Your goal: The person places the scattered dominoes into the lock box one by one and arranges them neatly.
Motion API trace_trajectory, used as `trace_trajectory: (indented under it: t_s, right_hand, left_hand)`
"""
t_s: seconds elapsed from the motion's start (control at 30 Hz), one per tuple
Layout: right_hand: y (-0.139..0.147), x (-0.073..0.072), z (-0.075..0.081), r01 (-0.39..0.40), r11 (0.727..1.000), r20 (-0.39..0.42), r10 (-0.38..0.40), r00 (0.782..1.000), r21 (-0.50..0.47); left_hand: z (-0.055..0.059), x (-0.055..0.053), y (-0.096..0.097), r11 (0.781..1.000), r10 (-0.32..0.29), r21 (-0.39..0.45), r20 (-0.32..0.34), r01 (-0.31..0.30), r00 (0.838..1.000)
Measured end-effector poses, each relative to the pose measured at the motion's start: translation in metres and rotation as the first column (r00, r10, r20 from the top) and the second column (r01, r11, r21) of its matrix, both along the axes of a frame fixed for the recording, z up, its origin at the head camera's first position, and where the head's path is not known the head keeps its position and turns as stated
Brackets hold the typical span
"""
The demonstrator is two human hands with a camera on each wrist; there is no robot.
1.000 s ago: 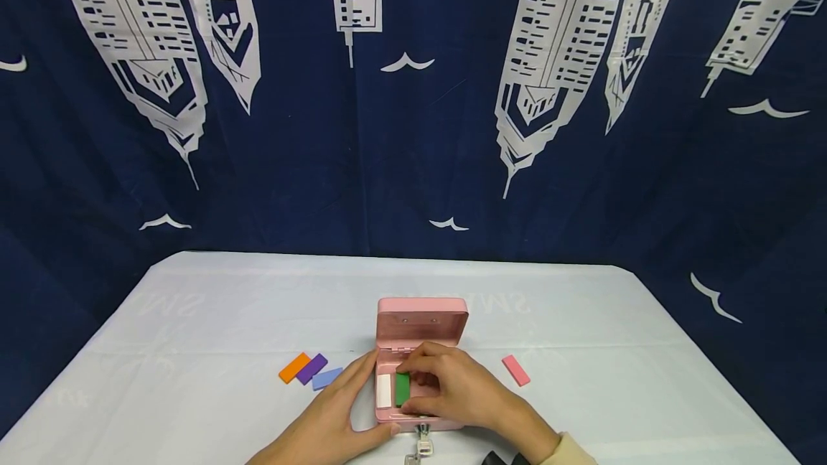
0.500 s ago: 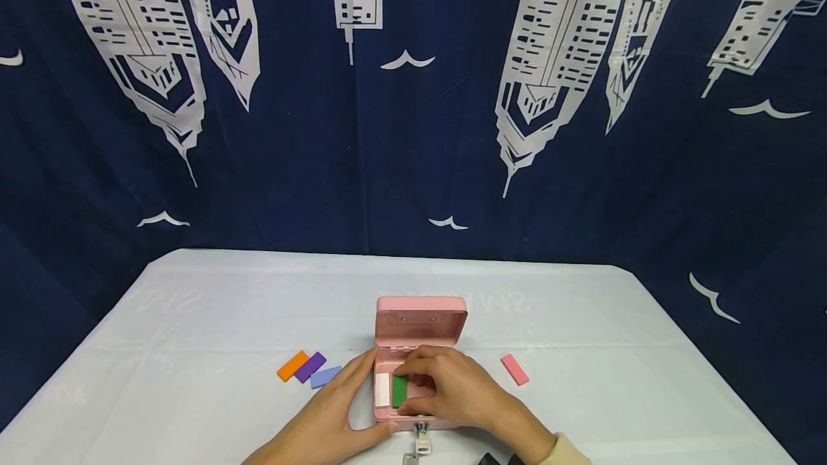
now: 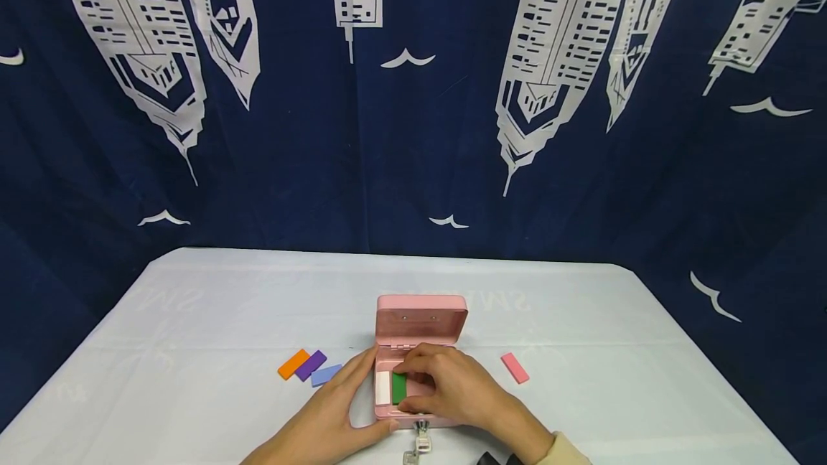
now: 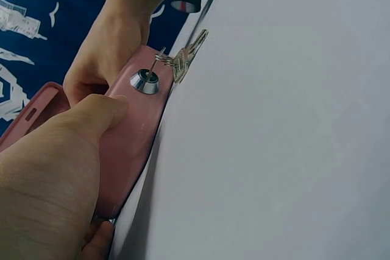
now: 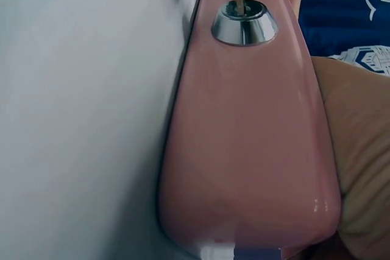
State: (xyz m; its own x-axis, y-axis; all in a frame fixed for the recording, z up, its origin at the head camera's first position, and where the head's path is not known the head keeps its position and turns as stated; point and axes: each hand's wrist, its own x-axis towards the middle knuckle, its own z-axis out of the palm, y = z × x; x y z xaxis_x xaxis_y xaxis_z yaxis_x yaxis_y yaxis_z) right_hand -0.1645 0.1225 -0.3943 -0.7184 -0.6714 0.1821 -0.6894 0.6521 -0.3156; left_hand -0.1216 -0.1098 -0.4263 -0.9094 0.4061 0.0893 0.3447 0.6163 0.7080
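Note:
A pink metal cash box [image 3: 421, 307] stands on the table with its lid up. My left hand [image 3: 339, 407] grips its left side, fingers along the wall and thumb on the front, beside the lock [image 4: 145, 81]. Inside the box, a white rectangular block [image 3: 383, 388] lies at the left, with a green block [image 3: 399, 389] right beside it. Thumb and fingers of my right hand [image 3: 452, 382] pinch the green block at its two ends. That hand covers the box's right part. Keys [image 4: 181, 62] hang from the lock.
Left of the box, an orange block [image 3: 293, 364], a purple block [image 3: 311, 365] and a light blue block [image 3: 326, 375] lie close together, the blue one near my left hand. A pink block [image 3: 515, 368] lies to the right. Dark printed cloth [image 3: 413, 149] hangs behind the table.
The green block has shifted slightly left, narrowing the gap to the white block, with my right hand still on it. My left hand keeps its place on the box.

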Motion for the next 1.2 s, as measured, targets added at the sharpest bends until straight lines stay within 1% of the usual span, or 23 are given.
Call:
trace_trajectory:
  t_s: [0.23,0.47,0.77,1.07,1.2]
  right_hand:
    - [-0.0012,0.0004,-0.0008,0.018,1.000,-0.006,-0.018,1.000,0.013]
    - [-0.0022,0.0005,-0.0018,0.034,0.999,-0.015,-0.034,0.999,0.017]
    - [-0.0018,0.0017,-0.0014,0.058,0.998,-0.018,-0.057,0.998,0.035]
    - [-0.0019,0.0012,-0.0017,0.052,0.998,-0.005,-0.052,0.999,0.029]
    - [-0.0018,0.0013,-0.0019,0.054,0.998,0.002,-0.054,0.999,0.027]
  left_hand:
    - [0.0009,-0.0008,-0.0001,1.000,0.011,-0.011,0.024,-0.010,1.000]
    - [-0.0001,-0.0003,-0.0010,1.000,0.011,-0.008,0.012,-0.010,1.000]
    - [0.0006,-0.0001,0.0003,1.000,0.015,-0.017,0.018,-0.015,1.000]
    - [0.0022,-0.0001,0.0007,0.999,0.021,-0.026,0.033,-0.020,0.999]
    - [0.0022,0.0001,0.0005,0.999,0.020,-0.027,0.025,-0.020,0.999]
